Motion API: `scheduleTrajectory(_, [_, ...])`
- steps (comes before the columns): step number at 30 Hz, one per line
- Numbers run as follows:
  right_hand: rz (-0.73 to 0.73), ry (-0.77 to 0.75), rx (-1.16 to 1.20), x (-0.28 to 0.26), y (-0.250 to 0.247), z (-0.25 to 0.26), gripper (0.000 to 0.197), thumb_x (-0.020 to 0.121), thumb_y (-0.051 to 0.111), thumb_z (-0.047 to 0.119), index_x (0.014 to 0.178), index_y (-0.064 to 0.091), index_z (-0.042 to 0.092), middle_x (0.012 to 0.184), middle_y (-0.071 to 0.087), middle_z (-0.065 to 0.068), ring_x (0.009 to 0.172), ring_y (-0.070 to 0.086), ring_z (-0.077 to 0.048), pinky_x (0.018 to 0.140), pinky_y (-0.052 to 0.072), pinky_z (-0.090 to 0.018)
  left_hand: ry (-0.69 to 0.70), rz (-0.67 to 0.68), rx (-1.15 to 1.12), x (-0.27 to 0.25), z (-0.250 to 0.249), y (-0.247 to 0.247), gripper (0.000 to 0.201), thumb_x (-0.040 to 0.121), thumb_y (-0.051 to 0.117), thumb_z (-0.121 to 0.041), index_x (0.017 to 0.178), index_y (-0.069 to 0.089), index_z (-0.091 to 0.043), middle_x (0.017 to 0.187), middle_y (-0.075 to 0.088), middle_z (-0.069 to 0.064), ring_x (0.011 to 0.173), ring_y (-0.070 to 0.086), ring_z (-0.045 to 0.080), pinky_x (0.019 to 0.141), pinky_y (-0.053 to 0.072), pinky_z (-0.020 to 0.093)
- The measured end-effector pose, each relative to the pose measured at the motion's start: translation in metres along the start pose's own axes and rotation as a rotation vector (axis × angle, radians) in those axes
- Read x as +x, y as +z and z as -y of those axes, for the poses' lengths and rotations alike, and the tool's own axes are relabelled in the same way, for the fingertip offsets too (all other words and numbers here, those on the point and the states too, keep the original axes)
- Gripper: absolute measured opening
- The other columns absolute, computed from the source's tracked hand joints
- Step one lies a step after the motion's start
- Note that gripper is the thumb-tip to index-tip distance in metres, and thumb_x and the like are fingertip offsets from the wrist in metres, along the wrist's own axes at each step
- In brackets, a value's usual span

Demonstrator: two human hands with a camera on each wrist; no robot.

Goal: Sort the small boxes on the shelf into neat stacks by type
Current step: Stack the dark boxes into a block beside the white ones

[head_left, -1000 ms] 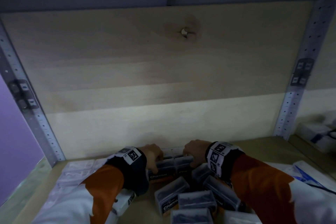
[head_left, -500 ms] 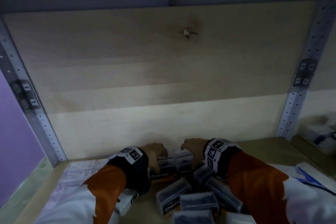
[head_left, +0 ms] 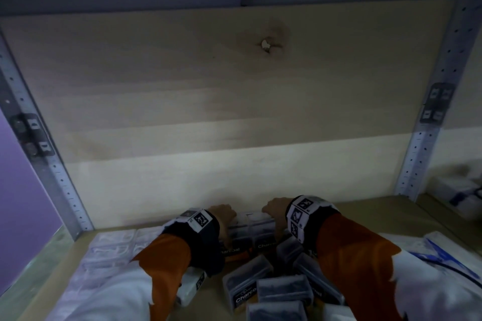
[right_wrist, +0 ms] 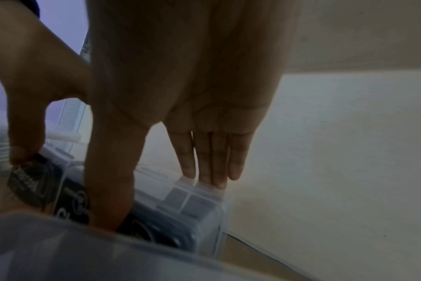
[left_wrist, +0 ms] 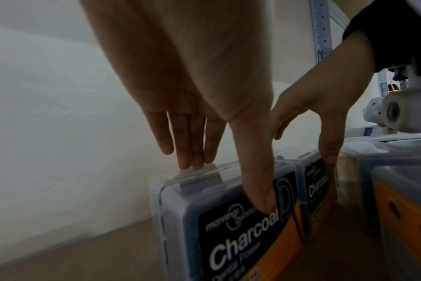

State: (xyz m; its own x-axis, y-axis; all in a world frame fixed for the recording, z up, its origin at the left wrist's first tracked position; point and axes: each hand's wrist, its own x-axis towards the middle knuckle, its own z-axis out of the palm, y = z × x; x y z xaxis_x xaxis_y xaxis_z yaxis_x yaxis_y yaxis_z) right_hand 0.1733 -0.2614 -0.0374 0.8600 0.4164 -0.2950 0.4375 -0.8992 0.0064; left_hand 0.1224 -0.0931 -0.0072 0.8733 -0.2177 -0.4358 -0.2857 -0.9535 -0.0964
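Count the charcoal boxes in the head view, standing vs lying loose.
Standing boxes: 2, the left box pinched by the left hand, the right box by the right hand
Loose boxes: 5 clearly in view; the sleeves may hide more
Total: 7

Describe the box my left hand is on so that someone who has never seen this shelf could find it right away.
Start at the pale back wall of the shelf: two clear Charcoal boxes stand upright side by side against it. Yours is the left box, with the left hand pinching it, fingers on its top clasp. Unlike the loose boxes lying flat in front, it stands on edge.
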Motion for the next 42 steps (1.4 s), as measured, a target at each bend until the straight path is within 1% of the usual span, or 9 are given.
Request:
scheduleTrajectory(15, [-0.006,-0.005,-0.011,-0.003,-0.002,-0.001,0.059,0.07,0.079,0.03,0.123,0.056,0.016,0.125,0.058,-0.01,0.115,0.057,-0.028,0.093,0.047,-0.038,0.017,-0.008,0.021,0.003,0.004,0.002,0.077,0.081,0.07,-0.036,0.142,0.034,-0.007,0.144,0.036,0.013,0.13,0.041,0.03,0.104,0.039,0.039])
scheduleTrajectory(21, [0.043,-0.05,-0.063,-0.022,-0.019,-0.007,0.051,0.082,0.07,0.025,0.127,0.055,0.007,0.13,0.056,-0.014,0.118,0.054,-0.03,0.097,0.046,-0.038,0.066,-0.03,-0.023,-0.007,0.012,0.001,0.083,0.083,0.068,-0.035,0.148,0.022,-0.012,0.151,0.026,0.008,0.138,0.03,0.025,0.109,0.03,0.032])
scheduleTrajectory(25, [0.126,-0.115,-0.108,-0.043,-0.031,-0.011,0.055,0.091,0.06,0.019,0.14,0.041,0.004,0.143,0.044,-0.014,0.127,0.046,-0.028,0.105,0.04,-0.035,0.154,-0.088,-0.045,-0.022,0.008,-0.003,0.068,0.087,0.063,-0.032,0.144,0.032,-0.012,0.146,0.035,0.007,0.132,0.037,0.024,0.104,0.033,0.029])
scheduleTrajectory(29, [0.203,-0.151,-0.11,-0.057,-0.032,-0.012,0.042,0.091,0.058,0.01,0.132,0.052,0.004,0.134,0.055,-0.014,0.12,0.053,-0.029,0.097,0.043,-0.032,0.23,-0.054,-0.055,-0.035,-0.006,-0.004,0.054,0.091,0.059,-0.032,0.138,0.044,-0.01,0.14,0.045,0.009,0.125,0.046,0.026,0.102,0.04,0.032])
scheduleTrajectory(31, [0.225,-0.162,-0.113,-0.062,-0.029,-0.012,0.041,0.092,0.055,0.006,0.132,0.052,0.004,0.136,0.054,-0.014,0.121,0.053,-0.029,0.099,0.043,-0.034,0.265,-0.015,-0.075,-0.039,-0.013,-0.001,0.049,0.091,0.059,-0.033,0.132,0.05,-0.008,0.133,0.053,0.011,0.118,0.052,0.026,0.094,0.042,0.028])
scheduleTrajectory(34, [0.231,-0.164,-0.099,-0.069,-0.025,-0.011,0.044,0.094,0.052,0.007,0.137,0.046,0.009,0.141,0.048,-0.01,0.124,0.05,-0.028,0.102,0.041,-0.034,0.304,0.05,-0.14,-0.041,-0.021,0.008,0.047,0.091,0.056,-0.038,0.122,0.058,-0.003,0.115,0.063,0.016,0.09,0.055,0.019,0.062,0.038,0.018])
scheduleTrajectory(36, [0.229,-0.175,-0.095,-0.072,-0.023,-0.01,0.043,0.094,0.051,0.007,0.137,0.048,0.01,0.14,0.05,-0.01,0.122,0.051,-0.028,0.102,0.042,-0.036,0.301,0.074,-0.171,-0.042,-0.025,0.014,0.048,0.09,0.057,-0.042,0.107,0.062,0.003,0.088,0.057,0.013,0.07,0.046,0.017,0.054,0.03,0.016])
scheduleTrajectory(38, [0.227,-0.179,-0.09,-0.072,-0.022,-0.011,0.042,0.093,0.052,0.006,0.135,0.05,0.009,0.137,0.052,-0.012,0.119,0.053,-0.03,0.101,0.044,-0.037,0.297,0.072,-0.172,-0.041,-0.028,0.017,0.037,0.087,0.061,-0.041,0.087,0.057,-0.005,0.072,0.046,0.007,0.056,0.036,0.013,0.051,0.026,0.021])
scheduleTrajectory(42, [0.143,-0.114,-0.072,-0.068,-0.009,-0.012,0.041,0.089,0.059,0.011,0.129,0.056,0.008,0.132,0.057,-0.012,0.106,0.058,-0.019,0.088,0.045,-0.029,0.262,0.057,-0.114,-0.043,-0.03,0.02,0.033,0.085,0.066,-0.035,0.094,0.055,-0.005,0.084,0.047,0.01,0.072,0.042,0.019,0.053,0.028,0.026])
